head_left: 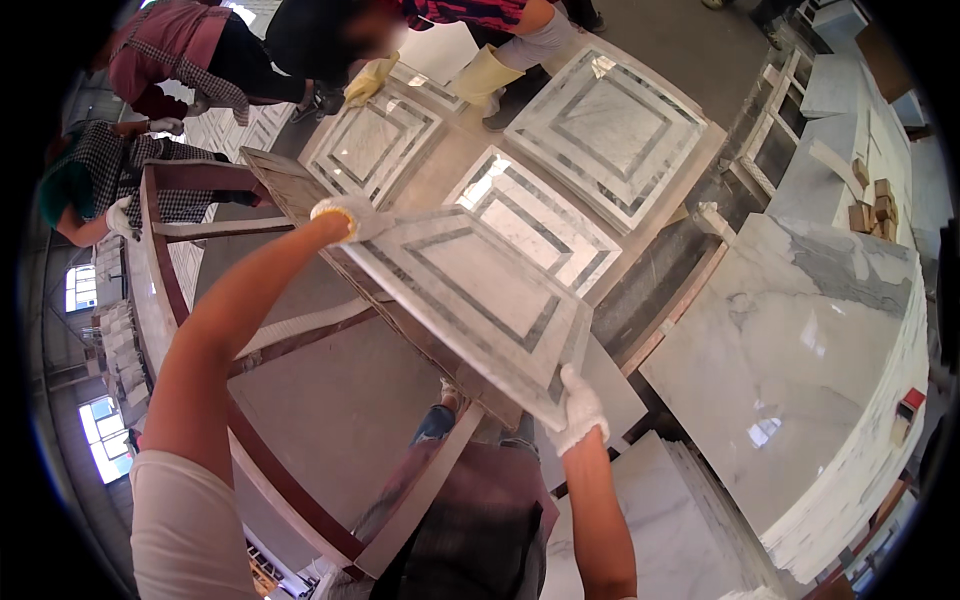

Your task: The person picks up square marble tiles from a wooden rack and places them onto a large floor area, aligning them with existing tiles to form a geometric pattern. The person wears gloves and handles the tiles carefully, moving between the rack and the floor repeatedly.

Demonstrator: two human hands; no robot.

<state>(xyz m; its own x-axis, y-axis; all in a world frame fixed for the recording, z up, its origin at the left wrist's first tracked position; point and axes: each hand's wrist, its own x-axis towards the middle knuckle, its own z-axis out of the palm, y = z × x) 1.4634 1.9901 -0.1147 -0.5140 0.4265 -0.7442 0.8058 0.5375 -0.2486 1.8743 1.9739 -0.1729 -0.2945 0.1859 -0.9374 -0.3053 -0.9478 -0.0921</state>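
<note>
A white marble tile with grey inlaid border strips is held tilted in front of me, between both hands. My left hand, in a white knit glove with a yellow cuff edge, grips its far left corner. At its near right corner, my gloved right hand has the thumb on the top face and the fingers out of sight underneath. Just beyond the held piece, a similar inlaid tile lies flat. To its right is a stack of larger inlaid tiles, and to its left another inlaid tile.
A frame of wooden bars stands at my left, with a worn board along its edge. Large polished marble slabs are stacked at the right, with small wooden blocks on top. Several people work at the far side; one wears yellow gloves.
</note>
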